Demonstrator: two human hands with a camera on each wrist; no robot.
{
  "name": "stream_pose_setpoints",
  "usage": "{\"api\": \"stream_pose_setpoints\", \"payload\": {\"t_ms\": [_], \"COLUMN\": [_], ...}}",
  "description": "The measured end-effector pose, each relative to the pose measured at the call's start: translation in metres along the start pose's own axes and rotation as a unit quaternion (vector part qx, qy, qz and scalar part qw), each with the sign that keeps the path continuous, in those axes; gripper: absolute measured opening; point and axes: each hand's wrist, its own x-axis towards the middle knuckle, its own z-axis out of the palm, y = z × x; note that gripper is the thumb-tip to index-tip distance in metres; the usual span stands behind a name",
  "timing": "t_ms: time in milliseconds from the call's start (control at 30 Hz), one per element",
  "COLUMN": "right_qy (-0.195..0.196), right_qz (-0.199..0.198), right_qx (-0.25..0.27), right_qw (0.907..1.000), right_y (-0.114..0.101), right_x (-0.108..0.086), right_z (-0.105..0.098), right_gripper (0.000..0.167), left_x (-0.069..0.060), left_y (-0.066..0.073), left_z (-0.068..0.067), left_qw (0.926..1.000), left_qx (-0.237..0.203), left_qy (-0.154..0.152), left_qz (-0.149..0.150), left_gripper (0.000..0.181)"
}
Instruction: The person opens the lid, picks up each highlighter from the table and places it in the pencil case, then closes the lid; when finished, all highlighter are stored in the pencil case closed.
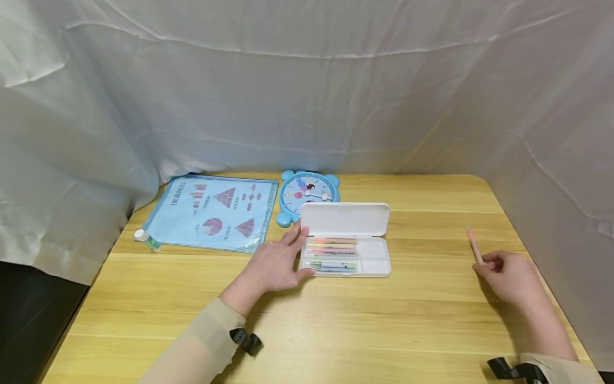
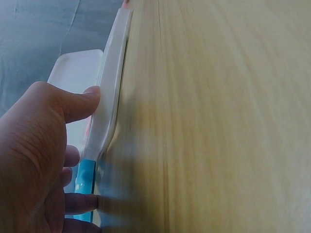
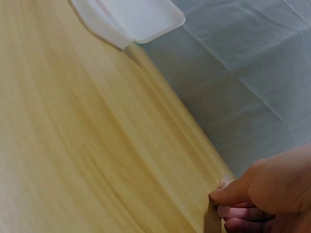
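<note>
A white pencil case (image 1: 375,259) lies with its lid (image 1: 345,219) raised, several pens (image 1: 333,250) in its left compartments. My left hand (image 1: 275,264) holds the case by its left end, thumb at the front corner and fingers toward the hinge. The left wrist view has that thumb (image 2: 82,104) against the case's side wall (image 2: 109,92). Off to the right, my right hand (image 1: 513,277) pinches a slim peach pen (image 1: 474,245) by its near end, its far end pointing away. In the right wrist view the pen is mostly hidden behind the fingers (image 3: 235,191).
Behind the case sits a blue toy clock (image 1: 307,192), partly covered by the lid. A blue mesh zip folder (image 1: 216,213) lies at the back left, with a glue stick (image 1: 147,240) at its corner. Grey curtains (image 1: 307,96) hang around the wooden table (image 1: 384,330).
</note>
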Motion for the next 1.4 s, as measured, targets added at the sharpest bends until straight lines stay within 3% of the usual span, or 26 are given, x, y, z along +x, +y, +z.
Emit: {"api": "stream_pose_setpoints", "payload": {"t_ms": [367, 500, 967, 1400], "right_qy": [0.013, 0.038, 0.129, 0.140], "right_qz": [0.013, 0.002, -0.086, -0.204], "right_qx": [0.017, 0.029, 0.097, 0.128], "right_qw": [0.9997, 0.9988, 0.9831, 0.9603], "right_y": [-0.006, -0.011, -0.072, -0.130], "right_x": [0.001, 0.002, 0.016, 0.018], "right_z": [0.002, -0.001, -0.019, -0.017], "right_gripper": [0.019, 0.019, 0.020, 0.024], "left_x": [-0.001, 0.000, 0.000, 0.000], "left_y": [0.000, 0.001, 0.000, 0.000], "left_z": [-0.001, -0.002, -0.002, -0.003], "left_qw": [1.0000, 1.0000, 0.9999, 1.0000], "left_qx": [0.000, 0.003, 0.012, 0.007], "left_qy": [-0.002, -0.004, -0.002, -0.001], "left_qz": [0.001, 0.003, 0.007, 0.006], "left_gripper": [0.101, 0.101, 0.101, 0.101]}}
